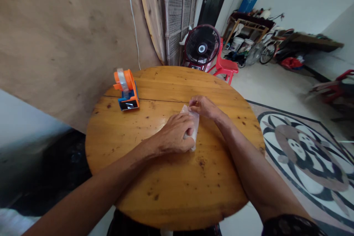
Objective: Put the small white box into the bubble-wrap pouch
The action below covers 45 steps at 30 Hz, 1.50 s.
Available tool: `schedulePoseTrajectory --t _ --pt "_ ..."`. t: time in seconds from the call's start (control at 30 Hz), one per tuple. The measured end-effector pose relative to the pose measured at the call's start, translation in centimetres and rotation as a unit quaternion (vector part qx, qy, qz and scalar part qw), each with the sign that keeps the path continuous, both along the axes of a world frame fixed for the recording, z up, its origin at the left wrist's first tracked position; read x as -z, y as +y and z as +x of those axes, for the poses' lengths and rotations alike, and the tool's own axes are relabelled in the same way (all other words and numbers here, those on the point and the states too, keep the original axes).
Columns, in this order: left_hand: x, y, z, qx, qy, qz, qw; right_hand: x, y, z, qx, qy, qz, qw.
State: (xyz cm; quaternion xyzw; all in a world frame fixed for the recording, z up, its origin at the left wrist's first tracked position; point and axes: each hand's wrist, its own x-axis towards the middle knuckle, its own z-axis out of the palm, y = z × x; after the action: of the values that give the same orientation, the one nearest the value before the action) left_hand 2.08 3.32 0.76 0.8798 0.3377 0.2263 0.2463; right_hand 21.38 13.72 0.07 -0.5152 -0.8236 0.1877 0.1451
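Note:
A small whitish, translucent packet, which looks like bubble wrap (195, 127), lies on the round wooden table (171, 188). My left hand (178, 132) rests over its left side with fingers curled and holds it against the tabletop. At the packet's far end, my right hand (203, 107) has its fingertips pinched together on the edge. What the packet contains is hidden. Apart from both hands, toward the table's far left, stands an orange and blue tape dispenser (127, 90) with a roll of clear tape.
Beyond the table stand a dark fan (201, 47) and a red plastic chair (226, 64). A wooden board (63, 37) leans along the left. Farther back are a cluttered bench (249, 20) and a bicycle (269, 49). A patterned floor design (301, 151) lies at right.

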Motion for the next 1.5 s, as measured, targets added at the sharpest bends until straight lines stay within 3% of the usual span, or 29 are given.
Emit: schedulePoseTrajectory --t 0.1,0.23,0.5,0.63,0.9,1.1,1.27,1.5 --pt "0.0 0.0 0.0 -0.004 0.010 -0.005 1.000 -0.7 -0.5 0.3 0.066 -0.041 0.012 0.997" --pt "0.1 0.0 -0.1 0.001 0.019 -0.011 1.000 -1.7 -0.9 0.6 0.111 -0.105 -0.031 0.988" --pt "-0.1 -0.1 -0.1 0.001 0.016 -0.008 1.000 -3.5 -1.6 0.0 0.152 -0.167 -0.116 0.967" --pt "0.1 -0.1 0.0 -0.002 0.017 -0.011 1.000 -3.4 -1.7 -0.2 0.154 -0.122 -0.147 0.969" --pt "-0.2 -0.2 -0.1 -0.008 0.023 -0.010 1.000 -0.8 -0.6 0.2 0.133 -0.018 -0.147 0.980" --pt "0.1 -0.3 -0.3 -0.006 0.011 -0.001 1.000 -1.4 -0.8 0.3 0.108 0.039 -0.111 0.987" --pt "0.4 -0.6 -0.6 -0.013 -0.005 0.001 1.000 -1.6 -1.0 -0.1 0.123 0.172 -0.135 0.968" --pt "-0.3 -0.9 -0.9 -0.027 -0.003 0.003 1.000 -1.7 -1.4 -0.7 0.109 0.322 -0.148 0.929"
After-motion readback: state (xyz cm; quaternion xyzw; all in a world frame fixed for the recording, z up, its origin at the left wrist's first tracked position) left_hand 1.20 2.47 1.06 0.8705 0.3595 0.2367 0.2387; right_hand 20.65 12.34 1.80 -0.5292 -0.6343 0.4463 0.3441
